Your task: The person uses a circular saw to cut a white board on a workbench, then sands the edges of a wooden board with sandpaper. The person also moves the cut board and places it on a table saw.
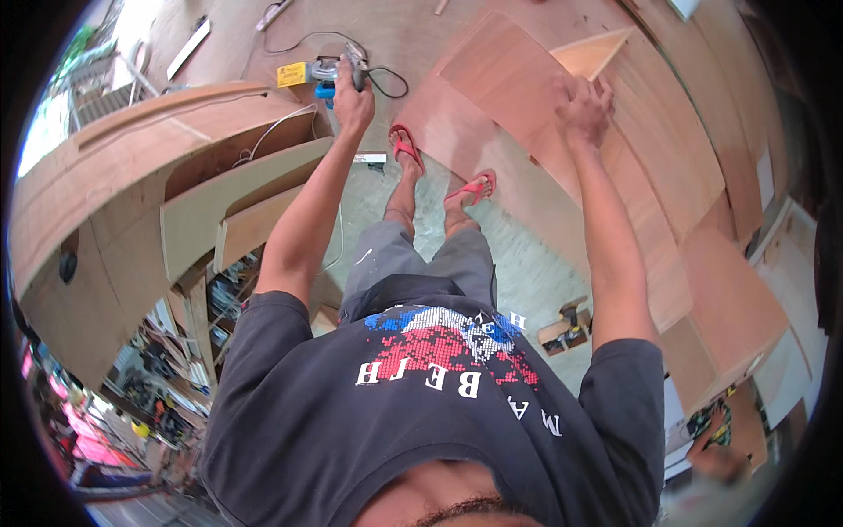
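My left hand (353,98) is out ahead, wrapped round the grip of a corded power tool (356,63) with a grey and blue body. Its exact kind does not show clearly. Beside the tool is a yellow printed piece (292,75); I cannot tell whether it is attached. My right hand (583,110), slightly blurred, has its fingers curled at the edge of a reddish-brown wooden panel (505,83). A paler, triangular wooden surface (593,54) shows just beyond those fingers. Larger wooden sheets (672,132) extend to the right.
A black cord (303,37) loops over the floor behind the tool. Wooden cabinet parts (202,132) stand at left above cluttered shelves (158,369). A small wooden block-like item (566,329) lies near my right side. Another person (716,439) is at lower right, beside a wooden box (733,307).
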Demonstrator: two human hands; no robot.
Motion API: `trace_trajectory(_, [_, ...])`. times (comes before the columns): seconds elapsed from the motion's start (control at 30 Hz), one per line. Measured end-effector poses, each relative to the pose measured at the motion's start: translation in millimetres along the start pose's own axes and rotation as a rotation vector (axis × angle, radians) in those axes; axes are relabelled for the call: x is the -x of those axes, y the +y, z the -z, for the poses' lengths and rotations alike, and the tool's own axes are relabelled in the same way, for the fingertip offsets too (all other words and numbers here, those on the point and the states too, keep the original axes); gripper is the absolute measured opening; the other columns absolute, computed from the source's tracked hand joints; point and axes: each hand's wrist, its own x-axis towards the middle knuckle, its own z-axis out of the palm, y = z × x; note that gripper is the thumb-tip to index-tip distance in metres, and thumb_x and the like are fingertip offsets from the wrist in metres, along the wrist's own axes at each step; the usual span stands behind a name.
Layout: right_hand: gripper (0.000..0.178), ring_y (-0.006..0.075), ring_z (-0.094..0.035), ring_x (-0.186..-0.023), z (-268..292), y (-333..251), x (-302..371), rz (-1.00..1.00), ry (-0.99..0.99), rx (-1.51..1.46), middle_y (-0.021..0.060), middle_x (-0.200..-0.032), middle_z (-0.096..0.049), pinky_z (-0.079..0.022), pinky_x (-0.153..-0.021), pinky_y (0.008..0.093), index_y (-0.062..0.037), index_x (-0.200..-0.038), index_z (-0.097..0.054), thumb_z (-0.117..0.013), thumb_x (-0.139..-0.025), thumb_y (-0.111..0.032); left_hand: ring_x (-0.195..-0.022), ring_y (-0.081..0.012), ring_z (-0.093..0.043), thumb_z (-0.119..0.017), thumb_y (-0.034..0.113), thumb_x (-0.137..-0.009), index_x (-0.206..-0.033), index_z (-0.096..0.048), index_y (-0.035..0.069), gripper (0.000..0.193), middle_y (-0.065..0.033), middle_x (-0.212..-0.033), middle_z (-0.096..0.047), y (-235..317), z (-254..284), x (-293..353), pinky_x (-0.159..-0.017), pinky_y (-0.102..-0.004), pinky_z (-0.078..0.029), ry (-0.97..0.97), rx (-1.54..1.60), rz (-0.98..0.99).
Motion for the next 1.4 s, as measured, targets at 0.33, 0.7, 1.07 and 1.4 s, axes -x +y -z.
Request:
trace_trajectory(0.33, [0.063, 0.0345, -0.047, -0.141, -9, 11, 3, 0.019, 0.057, 0.031, 0.0126, -0.127, -0.071, -0.033, -0.12, 0.0519, -0.0085, -0.118, -0.074, -0.048, -0.102, -0.063, -0.11, -0.036, -0.067, -0.069, 0.025, -0.098, -0.143, -0.048, -0.002, 0.057, -0.0189, -0.124, -0.069, 187, -88, 118, -0.099, -0.0459, -0.05, 0.007, 0.753, 0.662])
trace_trajectory(0.7, [0.055, 0.0367, -0.052, -0.135, -13, 10, 4, 0.087, 0.084, 0.048, 0.0135, -0.119, -0.074, -0.038, -0.116, 0.0524, -0.0076, -0.109, -0.076, -0.053, -0.102, -0.057, -0.096, -0.0249, -0.066, -0.062, 0.025, -0.103, -0.125, -0.059, -0.003, 0.036, -0.013, -0.102, -0.069, 194, -87, 114, -0.083, -0.0451, -0.051, 0.083, 0.748, 0.687])
trace_trajectory(1.07, [0.044, 0.0369, -0.054, -0.13, -13, 17, 7, 0.094, 0.187, -0.014, 0.0142, -0.115, -0.074, -0.038, -0.114, 0.0563, -0.0089, -0.105, -0.076, -0.058, -0.1, -0.049, -0.143, -0.0419, -0.044, -0.072, 0.03, -0.086, -0.155, -0.045, 0.008, 0.077, -0.0203, -0.159, -0.045, 135, 26, -62, -0.12, -0.0556, -0.032, -0.183, 0.623, 0.65])
trace_trajectory(1.4, [0.049, 0.0328, -0.061, -0.12, -3, -17, 30, 0.199, 0.085, -0.099, 0.014, -0.112, -0.074, -0.034, -0.115, 0.0603, -0.0104, -0.099, -0.077, -0.057, -0.096, -0.055, -0.119, -0.0441, -0.065, -0.063, 0.039, -0.098, -0.148, -0.053, 0.008, 0.06, -0.0285, -0.125, -0.069, 99, -24, 17, -0.098, -0.0472, -0.051, -0.568, 0.049, -0.129])
